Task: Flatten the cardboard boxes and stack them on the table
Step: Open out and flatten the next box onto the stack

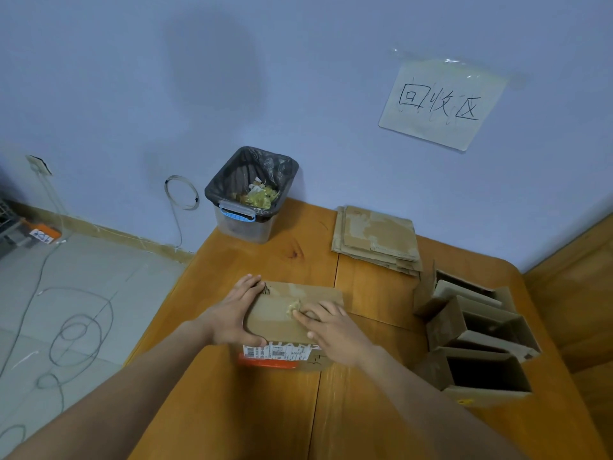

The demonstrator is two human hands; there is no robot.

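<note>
A closed cardboard box (282,313) with a shipping label on its near side sits in the middle of the wooden table (265,410). My left hand (234,315) holds the box's left side, thumb along the near edge and fingers along the far left corner. My right hand (331,330) rests on the top, its fingertips at a crumpled bit of tape (293,307) on the seam. A stack of flattened boxes (378,239) lies at the table's far edge by the wall. Three open upright boxes (477,330) stand in a row at the right.
A lined bin (252,194) with scraps stands at the table's far left corner. A paper sign (442,104) is taped to the wall. Cables (76,330) lie on the tiled floor to the left. A wooden panel (577,293) borders the table on the right.
</note>
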